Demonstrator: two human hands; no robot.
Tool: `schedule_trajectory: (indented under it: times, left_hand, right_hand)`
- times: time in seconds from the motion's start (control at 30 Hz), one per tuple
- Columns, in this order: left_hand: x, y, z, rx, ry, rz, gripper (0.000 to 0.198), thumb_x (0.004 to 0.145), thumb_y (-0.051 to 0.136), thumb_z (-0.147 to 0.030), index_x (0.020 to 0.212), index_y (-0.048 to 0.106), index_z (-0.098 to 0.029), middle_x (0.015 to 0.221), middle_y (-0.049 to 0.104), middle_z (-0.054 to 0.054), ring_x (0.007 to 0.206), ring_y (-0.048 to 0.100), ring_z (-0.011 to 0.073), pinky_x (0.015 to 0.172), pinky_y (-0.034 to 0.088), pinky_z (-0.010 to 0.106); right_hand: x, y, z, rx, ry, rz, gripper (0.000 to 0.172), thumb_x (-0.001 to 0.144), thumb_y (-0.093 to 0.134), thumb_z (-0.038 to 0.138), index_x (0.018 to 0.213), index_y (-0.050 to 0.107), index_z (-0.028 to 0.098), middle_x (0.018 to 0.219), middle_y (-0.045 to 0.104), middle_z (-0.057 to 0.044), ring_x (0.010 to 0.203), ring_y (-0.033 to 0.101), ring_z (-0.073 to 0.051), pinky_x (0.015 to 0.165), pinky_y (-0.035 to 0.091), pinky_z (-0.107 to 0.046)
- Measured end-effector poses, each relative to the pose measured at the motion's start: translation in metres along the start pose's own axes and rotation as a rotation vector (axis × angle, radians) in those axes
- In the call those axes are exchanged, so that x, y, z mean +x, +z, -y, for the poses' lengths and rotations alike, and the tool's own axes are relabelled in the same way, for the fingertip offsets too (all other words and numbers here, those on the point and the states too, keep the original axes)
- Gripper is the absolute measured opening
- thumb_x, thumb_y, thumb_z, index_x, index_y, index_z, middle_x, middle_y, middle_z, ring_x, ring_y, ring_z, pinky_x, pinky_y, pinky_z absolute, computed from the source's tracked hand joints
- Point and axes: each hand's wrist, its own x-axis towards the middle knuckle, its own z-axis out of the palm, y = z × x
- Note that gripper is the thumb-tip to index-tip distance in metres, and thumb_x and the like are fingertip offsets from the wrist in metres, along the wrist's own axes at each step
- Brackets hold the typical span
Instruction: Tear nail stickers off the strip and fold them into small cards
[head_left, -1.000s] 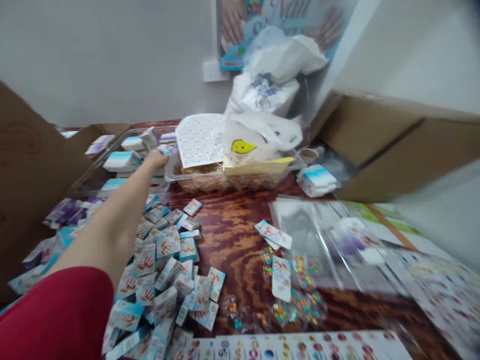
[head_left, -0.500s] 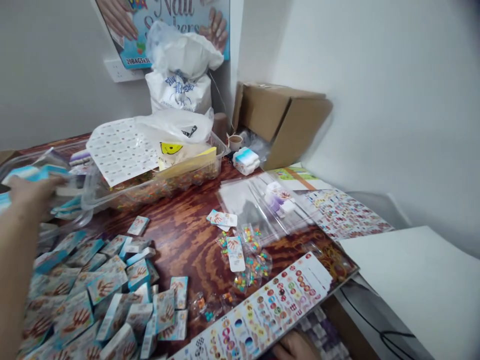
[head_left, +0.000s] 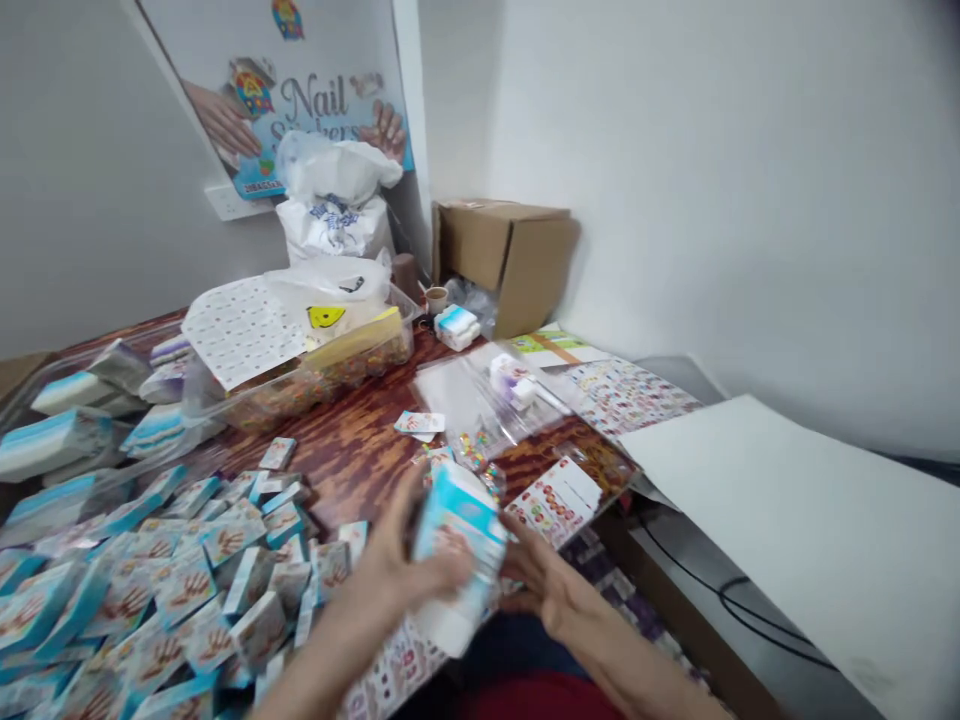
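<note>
Hands [head_left: 401, 568] — cards [head_left: 469, 522] lengthwise, blue end away

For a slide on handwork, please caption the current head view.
Left hand holding a blue-and-white stack, right hand at its edge, small printed boxes heaped to the left.

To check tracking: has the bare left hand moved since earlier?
Yes: from left of the clear plastic tub under the white smiley-face bag, the left hand came right and nearer the person.

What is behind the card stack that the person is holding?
Beyond the card stack, small packets of coloured pieces show; to its right, part of a printed sheet. Whatever lies directly behind the stack, left hand and right hand is hidden.
</note>
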Motion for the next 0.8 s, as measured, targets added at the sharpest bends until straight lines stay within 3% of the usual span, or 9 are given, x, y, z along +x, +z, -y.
schedule_trajectory:
  times: [0.03,0.13,0.23,0.37,0.43,0.5,0.6,0.7,0.8]
  left_hand:
    - [-0.001,0.034,0.014,0.008,0.002,0.114,0.108,0.055,0.085,-0.038,0.149,0.033,-0.029,0.142,0.052,0.008,0.129,0.047,0.0383,0.104,0.043,0.046]
    - [-0.004,0.113,0.047,0.1,0.176,0.114,0.095,0.07,0.075,-0.037,0.151,0.027,-0.02,0.154,0.034,0.011,0.143,0.028,0.0332,0.118,0.022,0.044]
    - [-0.008,0.149,0.06,0.016,0.141,0.234,0.098,0.073,0.074,-0.04,0.152,0.02,-0.018,0.158,0.025,0.012,0.146,0.021,0.0302,0.12,0.019,0.039]
    - [-0.011,0.16,0.057,-0.22,0.025,0.518,0.107,0.073,0.074,-0.044,0.154,0.008,-0.021,0.158,0.026,0.011,0.141,0.033,0.0292,0.115,0.03,0.037]
    - [-0.013,0.164,0.056,-0.264,0.034,0.609,0.104,0.076,0.071,-0.047,0.154,0.007,-0.023,0.156,0.03,0.011,0.138,0.038,0.0287,0.112,0.035,0.039]
    - [-0.012,0.169,0.058,-0.227,0.06,0.611,0.097,0.078,0.069,-0.049,0.154,0.014,-0.026,0.154,0.034,0.011,0.136,0.039,0.0294,0.11,0.037,0.042]
    - [-0.008,0.177,0.066,-0.126,0.033,0.579,0.086,0.076,0.069,-0.051,0.148,0.031,-0.025,0.149,0.041,0.013,0.13,0.044,0.0309,0.107,0.038,0.044]
    - [-0.004,0.181,0.072,-0.064,-0.021,0.642,0.073,0.072,0.07,-0.053,0.134,0.05,-0.021,0.134,0.056,0.014,0.117,0.053,0.03,0.102,0.041,0.043]
    - [-0.005,0.181,0.076,-0.034,-0.037,0.722,0.059,0.073,0.069,-0.051,0.122,0.059,-0.019,0.118,0.065,0.013,0.111,0.057,0.029,0.099,0.043,0.041]
  right_hand:
    - [-0.003,-0.001,-0.002,0.109,-0.025,-0.076,0.082,0.064,0.076,0.063,0.134,0.052,0.028,0.131,0.058,-0.009,0.118,0.054,-0.027,0.101,0.04,-0.04]
    - [-0.02,-0.017,-0.01,0.237,-0.02,-0.282,0.058,0.065,0.082,0.048,0.114,0.064,0.023,0.111,0.069,-0.006,0.103,0.062,-0.025,0.1,0.042,-0.041]
    - [-0.045,-0.039,-0.016,0.264,-0.054,-0.427,0.049,0.065,0.084,0.04,0.106,0.067,0.02,0.098,0.073,-0.005,0.091,0.066,-0.024,0.093,0.048,-0.04]
    - [-0.071,-0.058,-0.013,0.343,-0.049,-0.561,0.05,0.064,0.084,0.047,0.101,0.068,0.016,0.094,0.075,-0.008,0.083,0.069,-0.023,0.082,0.054,-0.036]
    - [-0.08,-0.067,-0.007,0.37,-0.039,-0.585,0.05,0.067,0.081,0.051,0.098,0.068,0.015,0.091,0.076,-0.009,0.079,0.071,-0.024,0.078,0.056,-0.036]
    - [-0.087,-0.079,-0.002,0.371,-0.084,-0.648,0.049,0.071,0.077,0.052,0.102,0.067,0.015,0.092,0.076,-0.009,0.08,0.072,-0.025,0.078,0.057,-0.037]
    - [-0.101,-0.101,-0.001,0.344,-0.194,-0.846,0.044,0.076,0.075,0.047,0.108,0.065,0.018,0.097,0.076,-0.007,0.085,0.072,-0.024,0.08,0.057,-0.036]
    - [-0.114,-0.123,-0.005,0.338,-0.243,-1.024,0.04,0.075,0.076,0.046,0.103,0.065,0.019,0.093,0.076,-0.005,0.079,0.073,-0.023,0.074,0.059,-0.034]
    - [-0.123,-0.138,-0.007,0.374,-0.298,-1.084,0.039,0.072,0.079,0.043,0.099,0.064,0.019,0.089,0.076,-0.004,0.073,0.072,-0.021,0.071,0.06,-0.032]
